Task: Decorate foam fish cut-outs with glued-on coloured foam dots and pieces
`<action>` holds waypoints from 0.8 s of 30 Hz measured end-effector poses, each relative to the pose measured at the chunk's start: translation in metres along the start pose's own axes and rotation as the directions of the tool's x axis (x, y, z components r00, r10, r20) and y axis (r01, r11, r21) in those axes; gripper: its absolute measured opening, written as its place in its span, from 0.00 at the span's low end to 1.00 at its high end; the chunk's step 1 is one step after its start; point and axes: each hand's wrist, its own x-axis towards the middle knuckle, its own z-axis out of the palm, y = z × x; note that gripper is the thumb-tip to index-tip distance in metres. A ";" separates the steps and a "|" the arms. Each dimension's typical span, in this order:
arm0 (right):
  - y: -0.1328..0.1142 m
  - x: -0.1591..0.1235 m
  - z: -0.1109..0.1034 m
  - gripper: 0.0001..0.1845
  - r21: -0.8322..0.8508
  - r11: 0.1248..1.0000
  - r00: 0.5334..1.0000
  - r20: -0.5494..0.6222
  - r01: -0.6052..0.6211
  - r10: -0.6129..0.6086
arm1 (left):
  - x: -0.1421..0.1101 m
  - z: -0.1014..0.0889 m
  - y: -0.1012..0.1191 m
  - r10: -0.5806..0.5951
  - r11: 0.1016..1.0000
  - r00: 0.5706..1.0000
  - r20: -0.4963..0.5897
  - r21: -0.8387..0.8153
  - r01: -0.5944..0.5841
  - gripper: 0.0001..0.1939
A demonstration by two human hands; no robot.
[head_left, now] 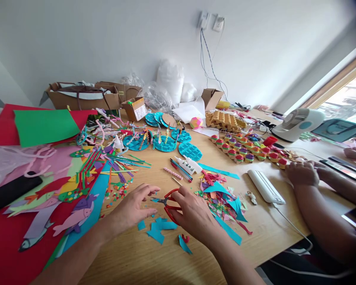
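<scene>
A: "What did the head camera's view show of the 2 hands?"

B: "The person's right hand (194, 209) gripped red-handled scissors (165, 202), the blades aimed at the left hand (134, 206). That hand was spread, its thumb and fingers well parted near the blade tips. Small blue bits showed by its fingertips; whether it touched them, I could not tell."

A: "Where were the scissors?"

B: "Over the wooden surface (121, 259), just beyond blue paper scraps (160, 227) and left of a heap of mixed clippings (209, 198). A white glue bottle (188, 164) lay farther back beside several pens (180, 170)."

A: "And to the sides?"

B: "At left, paper fish (77, 217) in pink, purple and red lay across colored sheets. At right, a co-worker's hand (302, 174) was near a painted egg tray (249, 148), behind a white oblong device (265, 186) with a cable."
</scene>
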 end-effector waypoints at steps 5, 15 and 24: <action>-0.002 0.003 0.000 0.11 -0.013 1.000 1.000 -0.025 -0.001 0.001 | 0.009 0.003 -0.009 0.053 0.997 0.998 0.016 0.051 -0.054 0.12; -0.003 0.008 -0.003 0.10 -0.173 0.985 1.000 -0.026 -0.007 0.002 | 0.017 0.002 -0.019 -0.051 0.999 0.997 0.050 0.015 0.050 0.09; 0.000 0.014 -0.001 0.11 -0.194 0.981 1.000 -0.028 -0.005 0.000 | 0.024 0.002 -0.025 0.004 1.000 1.000 -0.001 0.003 -0.004 0.08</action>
